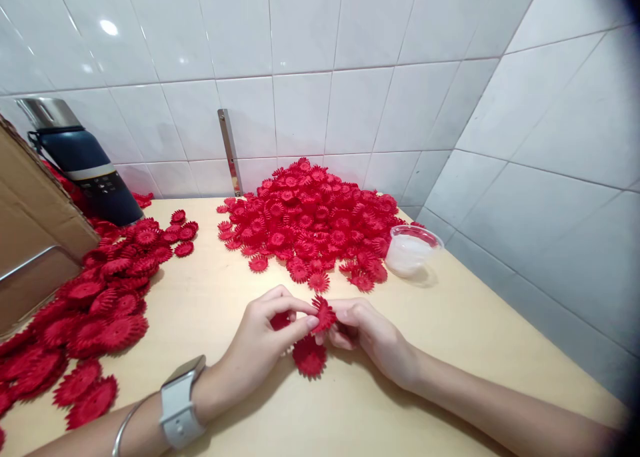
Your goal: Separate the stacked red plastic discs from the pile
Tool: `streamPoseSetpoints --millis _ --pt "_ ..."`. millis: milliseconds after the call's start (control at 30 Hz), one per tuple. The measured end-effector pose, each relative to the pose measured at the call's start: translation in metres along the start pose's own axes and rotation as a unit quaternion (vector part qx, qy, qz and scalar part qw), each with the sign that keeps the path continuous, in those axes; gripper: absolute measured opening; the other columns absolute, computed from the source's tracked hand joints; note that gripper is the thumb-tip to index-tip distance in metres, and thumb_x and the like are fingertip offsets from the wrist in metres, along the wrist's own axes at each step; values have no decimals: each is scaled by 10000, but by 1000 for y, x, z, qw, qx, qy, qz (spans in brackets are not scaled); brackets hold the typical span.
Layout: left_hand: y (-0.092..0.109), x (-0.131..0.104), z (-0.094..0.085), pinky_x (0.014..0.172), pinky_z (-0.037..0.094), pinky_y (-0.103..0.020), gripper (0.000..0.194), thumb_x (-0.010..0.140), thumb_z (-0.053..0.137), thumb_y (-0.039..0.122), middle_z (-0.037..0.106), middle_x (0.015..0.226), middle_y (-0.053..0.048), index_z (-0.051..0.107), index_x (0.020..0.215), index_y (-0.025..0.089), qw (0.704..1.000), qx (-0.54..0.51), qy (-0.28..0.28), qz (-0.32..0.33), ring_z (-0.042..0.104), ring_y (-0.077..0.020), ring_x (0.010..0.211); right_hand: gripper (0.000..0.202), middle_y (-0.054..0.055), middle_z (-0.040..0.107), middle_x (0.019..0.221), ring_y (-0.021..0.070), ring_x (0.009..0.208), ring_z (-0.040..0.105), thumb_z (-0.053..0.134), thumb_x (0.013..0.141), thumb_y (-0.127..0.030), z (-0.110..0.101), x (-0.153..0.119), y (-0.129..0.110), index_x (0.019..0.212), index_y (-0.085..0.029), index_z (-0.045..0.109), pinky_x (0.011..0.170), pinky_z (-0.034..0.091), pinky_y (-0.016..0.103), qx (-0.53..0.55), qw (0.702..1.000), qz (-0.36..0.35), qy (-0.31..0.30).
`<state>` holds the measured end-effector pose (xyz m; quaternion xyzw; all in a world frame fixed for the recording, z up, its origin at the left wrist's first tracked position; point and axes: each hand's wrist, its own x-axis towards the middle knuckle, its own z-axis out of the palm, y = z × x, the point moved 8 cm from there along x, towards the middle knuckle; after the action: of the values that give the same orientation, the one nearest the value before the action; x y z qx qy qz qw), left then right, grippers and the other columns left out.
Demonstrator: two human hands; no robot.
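Between my two hands is a small red fringed disc (324,315), tilted and pinched from both sides. My left hand (283,323) grips its left edge with thumb and fingertips; some red material also shows behind the left thumb. My right hand (365,330) holds the disc's right side between thumb and index finger, the other fingers curled beneath. Just below the fingers, a larger red fringed disc (310,357) shows, its upper part hidden by the hands. I cannot tell whether it touches them. A watch and a thin bangle are on the left wrist.
A large heap of small red discs (310,223) lies against the tiled wall. Larger red discs (115,297) spread along the left, beside a cardboard box (35,243) and a dark blue bottle (95,170). A clear plastic cup (410,253) stands right of the heap on the table (450,323).
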<state>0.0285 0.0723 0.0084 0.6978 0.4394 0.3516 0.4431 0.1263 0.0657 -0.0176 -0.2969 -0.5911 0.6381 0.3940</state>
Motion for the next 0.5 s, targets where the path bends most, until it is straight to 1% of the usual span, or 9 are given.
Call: streamPoseSetpoints --millis 167,300,400,500 --pt "-2 1 0 693 427 -269 148 760 559 278 547 738 -26 663 774 174 1000 -5 -5 -7 547 -152 719 274 -31 332 484 105 476 276 304 763 -194 -1 0 0 618 -119 525 486 208 257 -8 1000 4 12" --pt "-3 2 -1 694 417 -260 160 764 553 288 577 750 -29 658 749 168 1000 -9 2 -13 553 -153 726 290 -32 331 482 105 472 286 291 761 -202 -1 0 0 631 -115 536 489 219 260 -1 1000 2 14" --pt "-2 3 -3 695 405 -248 152 768 546 276 595 766 -25 645 751 163 1000 -19 16 -16 551 -147 735 266 -33 329 487 105 478 293 298 748 -191 -2 -1 1 611 -122 515 495 228 261 1 1000 3 20" --pt "-3 4 -1 671 398 -242 164 771 538 266 583 723 -17 629 697 151 999 -25 4 -23 536 -137 703 249 -34 325 486 104 475 293 295 745 -175 -2 0 1 572 -141 470 496 233 262 -2 1000 0 19"
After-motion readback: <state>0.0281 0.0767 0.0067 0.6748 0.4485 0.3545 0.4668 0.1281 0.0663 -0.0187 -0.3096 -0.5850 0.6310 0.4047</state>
